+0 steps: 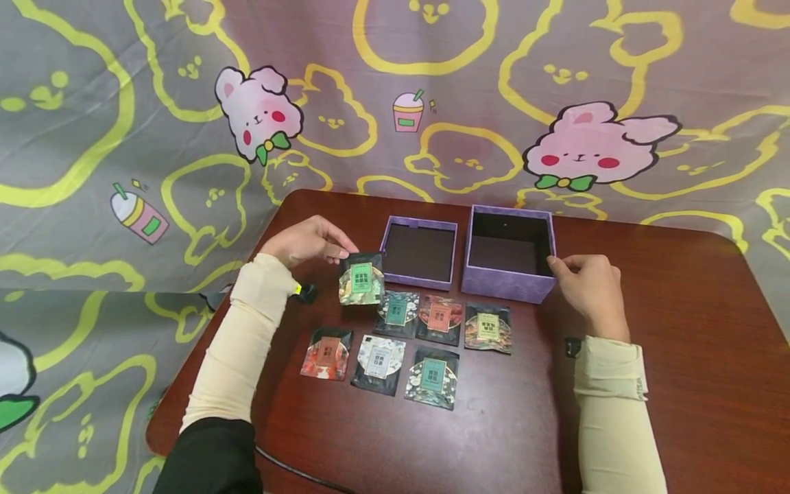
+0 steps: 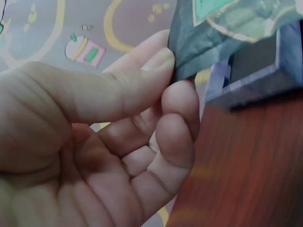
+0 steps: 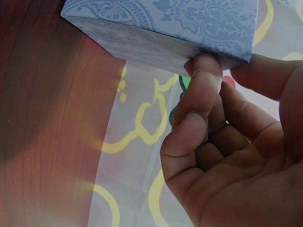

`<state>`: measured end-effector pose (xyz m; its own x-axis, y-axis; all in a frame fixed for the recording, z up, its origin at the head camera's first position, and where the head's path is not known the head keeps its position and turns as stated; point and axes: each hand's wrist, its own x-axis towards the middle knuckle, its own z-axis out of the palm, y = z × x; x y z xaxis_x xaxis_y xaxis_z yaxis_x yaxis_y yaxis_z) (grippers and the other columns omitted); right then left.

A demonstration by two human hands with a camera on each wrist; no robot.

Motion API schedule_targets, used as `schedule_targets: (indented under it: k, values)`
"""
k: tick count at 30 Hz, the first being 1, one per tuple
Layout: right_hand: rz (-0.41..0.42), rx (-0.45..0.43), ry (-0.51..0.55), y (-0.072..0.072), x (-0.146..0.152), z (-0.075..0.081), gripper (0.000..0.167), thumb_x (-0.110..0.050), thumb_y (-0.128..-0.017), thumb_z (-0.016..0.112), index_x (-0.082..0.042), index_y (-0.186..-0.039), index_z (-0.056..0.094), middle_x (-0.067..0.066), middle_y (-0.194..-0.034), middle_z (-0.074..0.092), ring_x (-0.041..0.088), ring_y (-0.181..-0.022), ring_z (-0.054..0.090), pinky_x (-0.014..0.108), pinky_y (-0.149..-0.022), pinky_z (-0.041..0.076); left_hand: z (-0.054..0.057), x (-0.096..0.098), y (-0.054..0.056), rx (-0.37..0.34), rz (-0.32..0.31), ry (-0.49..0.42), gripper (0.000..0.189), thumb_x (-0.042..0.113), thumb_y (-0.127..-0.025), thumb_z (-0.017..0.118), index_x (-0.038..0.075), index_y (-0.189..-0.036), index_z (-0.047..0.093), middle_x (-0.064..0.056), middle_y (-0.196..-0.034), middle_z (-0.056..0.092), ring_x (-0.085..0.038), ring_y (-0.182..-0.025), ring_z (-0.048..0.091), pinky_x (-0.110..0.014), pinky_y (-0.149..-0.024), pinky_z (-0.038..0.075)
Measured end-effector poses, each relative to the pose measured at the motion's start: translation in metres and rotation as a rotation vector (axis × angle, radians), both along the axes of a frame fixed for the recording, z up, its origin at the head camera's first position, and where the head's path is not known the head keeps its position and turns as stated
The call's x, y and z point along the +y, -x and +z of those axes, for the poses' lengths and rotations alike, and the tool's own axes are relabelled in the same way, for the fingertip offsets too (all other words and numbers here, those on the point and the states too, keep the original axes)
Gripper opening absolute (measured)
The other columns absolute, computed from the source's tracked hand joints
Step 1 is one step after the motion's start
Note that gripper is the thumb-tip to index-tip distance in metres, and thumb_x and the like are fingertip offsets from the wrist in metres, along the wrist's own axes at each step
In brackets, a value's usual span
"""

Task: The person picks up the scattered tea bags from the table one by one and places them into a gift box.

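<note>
My left hand (image 1: 311, 241) pinches a corner of a dark sachet with a green label (image 1: 361, 279) between thumb and fingers, holding it above the table. In the left wrist view the thumb lies over the sachet's edge (image 2: 203, 52), and the other fingers curl beneath. My right hand (image 1: 589, 288) grips the right wall of an open purple box (image 1: 506, 283) at its upper edge. The right wrist view shows thumb and forefinger at a corner of the patterned box (image 3: 189, 28). Inside, the box is dark, with no sachet showing.
A shallow purple lid (image 1: 420, 280) lies left of the box, open side up. Several sachets are laid in two rows in front, among them a white-labelled one (image 1: 378, 363) and a red-labelled one (image 1: 327, 353). A black cable (image 1: 302, 473) crosses the table's near edge.
</note>
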<state>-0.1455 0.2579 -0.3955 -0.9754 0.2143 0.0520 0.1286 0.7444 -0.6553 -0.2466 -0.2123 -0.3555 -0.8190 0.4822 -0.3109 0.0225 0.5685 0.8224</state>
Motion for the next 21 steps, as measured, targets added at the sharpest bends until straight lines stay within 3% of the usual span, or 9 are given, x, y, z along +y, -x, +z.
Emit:
schedule_targets:
  k: [4, 8, 12, 16, 21]
  values:
    - [0.001, -0.01, 0.008, 0.0, 0.001, 0.002, 0.05, -0.041, -0.102, 0.056, 0.005, -0.103, 0.075, 0.027, -0.103, 0.07, 0.054, -0.112, 0.048, 0.059, -0.082, 0.042, 0.006, 0.017, 0.003, -0.001, -0.048, -0.023, 0.012, 0.003, -0.092, 0.072, 0.006, -0.1, 0.081, -0.011, -0.1, 0.074, -0.033, -0.082, 0.066, -0.049, -0.081, 0.057]
    - [-0.012, -0.039, 0.031, 0.0, 0.003, 0.003, 0.051, -0.045, -0.101, 0.057, 0.003, -0.101, 0.076, 0.021, -0.089, 0.072, 0.051, -0.111, 0.048, 0.051, -0.075, 0.042, 0.015, 0.039, 0.006, 0.005, -0.09, -0.041, 0.012, 0.005, -0.092, 0.074, 0.009, -0.101, 0.081, -0.01, -0.103, 0.074, -0.035, -0.083, 0.066, -0.044, -0.078, 0.057]
    - [-0.022, -0.081, 0.052, 0.001, 0.004, 0.004, 0.053, -0.048, -0.1, 0.056, 0.002, -0.102, 0.076, 0.013, -0.075, 0.071, 0.04, -0.096, 0.054, 0.04, -0.065, 0.041, 0.026, 0.065, 0.009, 0.007, -0.134, -0.055, 0.012, 0.007, -0.092, 0.074, 0.01, -0.101, 0.081, -0.007, -0.106, 0.074, -0.036, -0.086, 0.066, -0.042, -0.079, 0.057]
    - [-0.025, -0.107, 0.055, 0.001, 0.004, 0.005, 0.054, -0.049, -0.1, 0.055, 0.001, -0.102, 0.075, 0.013, -0.073, 0.071, 0.031, -0.082, 0.057, 0.036, -0.06, 0.042, 0.032, 0.088, 0.012, -0.019, -0.177, -0.076, 0.013, 0.005, -0.093, 0.072, 0.009, -0.102, 0.081, -0.007, -0.108, 0.074, -0.032, -0.084, 0.067, -0.042, -0.079, 0.057]
    - [-0.027, -0.103, 0.057, 0.001, 0.004, 0.005, 0.054, -0.049, -0.1, 0.055, 0.001, -0.102, 0.075, 0.014, -0.073, 0.071, 0.029, -0.079, 0.056, 0.036, -0.06, 0.043, 0.036, 0.113, 0.016, -0.037, -0.191, -0.103, 0.013, 0.003, -0.094, 0.07, 0.006, -0.102, 0.08, -0.008, -0.107, 0.074, -0.032, -0.083, 0.066, -0.039, -0.074, 0.058]
